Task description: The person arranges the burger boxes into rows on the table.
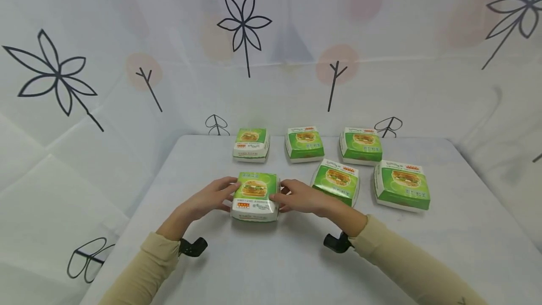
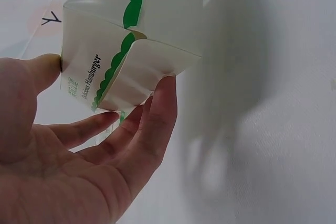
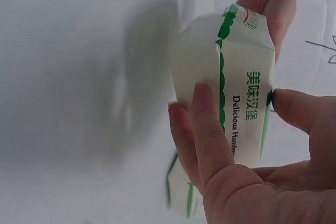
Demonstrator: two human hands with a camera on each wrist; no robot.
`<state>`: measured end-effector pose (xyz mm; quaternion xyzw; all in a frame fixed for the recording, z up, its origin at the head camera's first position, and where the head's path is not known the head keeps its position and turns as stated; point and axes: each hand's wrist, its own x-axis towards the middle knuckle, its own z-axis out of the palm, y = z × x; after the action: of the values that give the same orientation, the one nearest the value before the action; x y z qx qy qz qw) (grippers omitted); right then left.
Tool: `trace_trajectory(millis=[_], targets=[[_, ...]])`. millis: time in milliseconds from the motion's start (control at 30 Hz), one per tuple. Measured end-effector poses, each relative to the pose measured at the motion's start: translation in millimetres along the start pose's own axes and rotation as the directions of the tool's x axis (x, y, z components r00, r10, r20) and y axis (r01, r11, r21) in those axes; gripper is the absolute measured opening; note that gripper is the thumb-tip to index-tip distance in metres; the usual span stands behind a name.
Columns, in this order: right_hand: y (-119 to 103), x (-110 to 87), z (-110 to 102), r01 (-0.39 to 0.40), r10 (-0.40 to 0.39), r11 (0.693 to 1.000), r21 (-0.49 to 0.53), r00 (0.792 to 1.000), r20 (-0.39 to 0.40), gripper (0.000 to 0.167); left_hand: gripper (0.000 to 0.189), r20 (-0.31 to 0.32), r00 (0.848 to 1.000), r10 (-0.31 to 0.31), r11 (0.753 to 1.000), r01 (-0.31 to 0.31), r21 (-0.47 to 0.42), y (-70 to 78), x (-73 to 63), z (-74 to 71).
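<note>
A green and white hamburger box (image 1: 255,197) is held between my two hands in the middle of the head view. Its shadow lies apart from it in both wrist views, so it appears lifted off the table. My left hand (image 1: 211,196) grips the left side, with the thumb at the top edge and the fingers lower down on the white wall (image 2: 142,69). On the opposite side my right hand (image 1: 301,196) grips it likewise, thumb on the upper edge and fingers against the wall with green lettering (image 3: 244,103). The lid looks closed.
Similar hamburger boxes stand behind: one at back left (image 1: 251,145), one at back middle (image 1: 304,144) and one at back right (image 1: 361,146). Two more sit nearer on the right, one (image 1: 336,181) by my right forearm and another (image 1: 402,185) farther right. A patterned cloth (image 1: 279,93) hangs behind the white table.
</note>
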<state>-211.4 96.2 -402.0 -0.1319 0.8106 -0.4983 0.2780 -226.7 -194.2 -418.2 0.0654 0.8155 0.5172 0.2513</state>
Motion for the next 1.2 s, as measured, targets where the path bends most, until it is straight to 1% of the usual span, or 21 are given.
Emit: trace_trajectory(millis=[167,300,433,633,800,1067,1200], targets=[[1,6.5,4,0.006,-0.006,1.000,0.028,1.000,-0.001,0.056,0.067,-0.005,1.000,-0.011,1.000,0.011,-0.003,-5.4,1.7,-5.2],[1,10.7,7,0.015,-0.015,0.999,0.042,1.000,0.010,0.054,0.069,-0.002,1.000,-0.004,1.000,0.004,-0.004,-8.7,2.6,-8.2],[2,14.2,10,0.020,-0.021,0.998,0.060,1.000,0.023,0.052,0.069,-0.004,1.000,-0.011,1.000,0.011,0.000,-10.1,2.0,-10.1],[4,22.0,15,0.009,-0.011,0.998,0.066,1.000,0.021,0.053,0.067,-0.026,0.999,-0.028,0.999,0.028,0.015,-12.4,1.5,-11.5],[4,27.1,17,0.016,-0.018,0.997,0.072,1.000,0.025,0.053,0.066,-0.038,0.999,-0.026,0.999,0.027,0.021,-14.0,2.5,-13.9],[5,33.8,18,0.014,-0.018,0.996,0.093,0.999,0.044,0.058,0.066,-0.059,0.998,-0.033,0.999,0.035,0.035,-15.3,3.2,-17.0],[6,37.7,18,0.011,-0.017,0.995,0.097,0.998,0.053,0.055,0.066,-0.061,0.998,-0.033,0.999,0.035,0.038,-17.0,4.8,-18.5]])
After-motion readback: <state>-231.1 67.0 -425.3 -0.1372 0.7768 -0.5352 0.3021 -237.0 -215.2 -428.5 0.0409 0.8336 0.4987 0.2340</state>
